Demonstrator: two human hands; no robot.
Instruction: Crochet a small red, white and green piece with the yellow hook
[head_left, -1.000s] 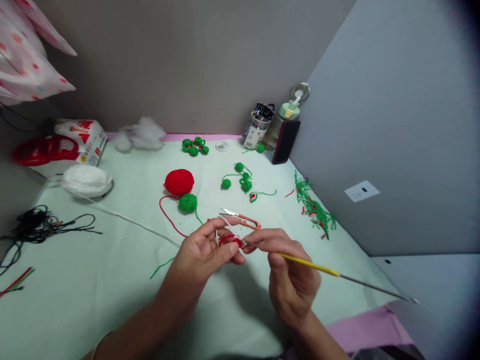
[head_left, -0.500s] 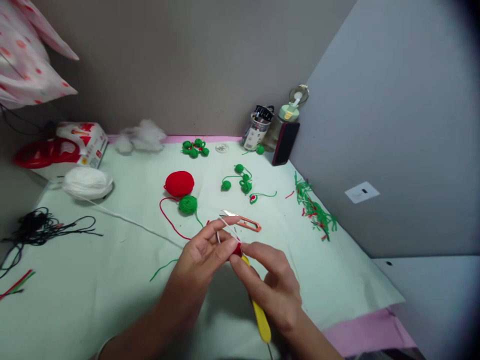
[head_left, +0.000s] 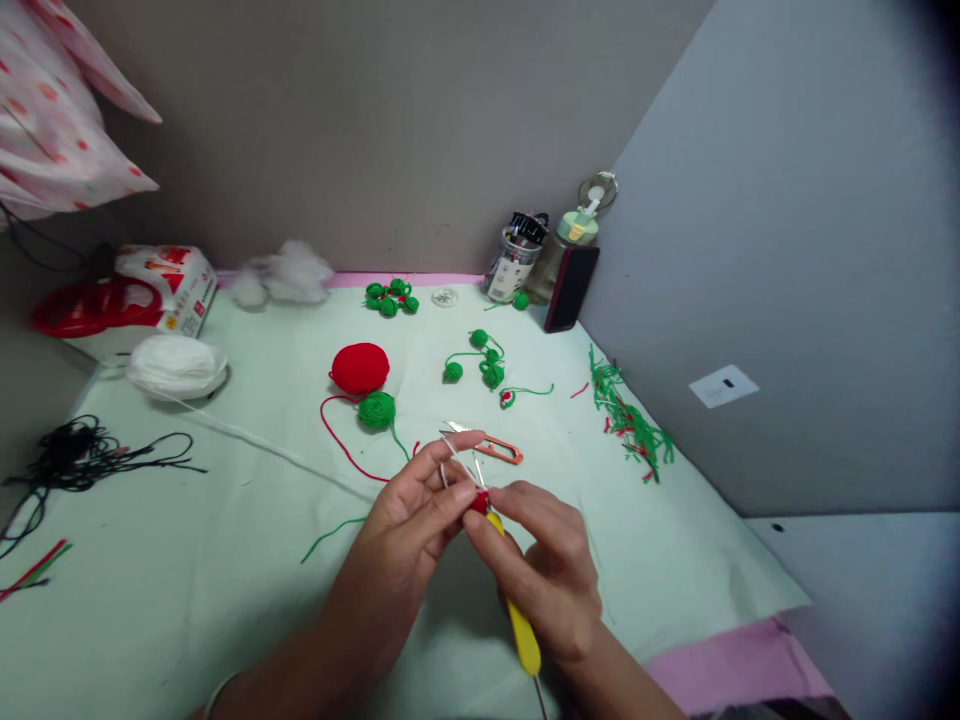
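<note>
My left hand (head_left: 409, 520) pinches a small red crochet piece (head_left: 480, 502) with white yarn looped over its forefinger. My right hand (head_left: 547, 570) grips a yellow-handled crochet hook (head_left: 521, 630), its tip at the red piece and its handle pointing back toward me. Both hands hover just above the pale green table cover (head_left: 187, 560). An orange thread snip (head_left: 491, 445) lies right behind the hands. A red yarn ball (head_left: 360, 367) and a green yarn ball (head_left: 376, 409) sit further back.
A white yarn ball (head_left: 176, 366) and black cords (head_left: 75, 455) lie at the left. Small green crocheted balls (head_left: 484, 360), green yarn scraps (head_left: 630, 425), a jar of pens (head_left: 514, 260), a bottle (head_left: 577, 235), a dark phone (head_left: 571, 287) and stuffing (head_left: 285, 272) are at the back and right.
My right hand has turned the crochet hook round: a second ago its long end pointed right, now the handle points toward me. The hands stay at the red piece.
</note>
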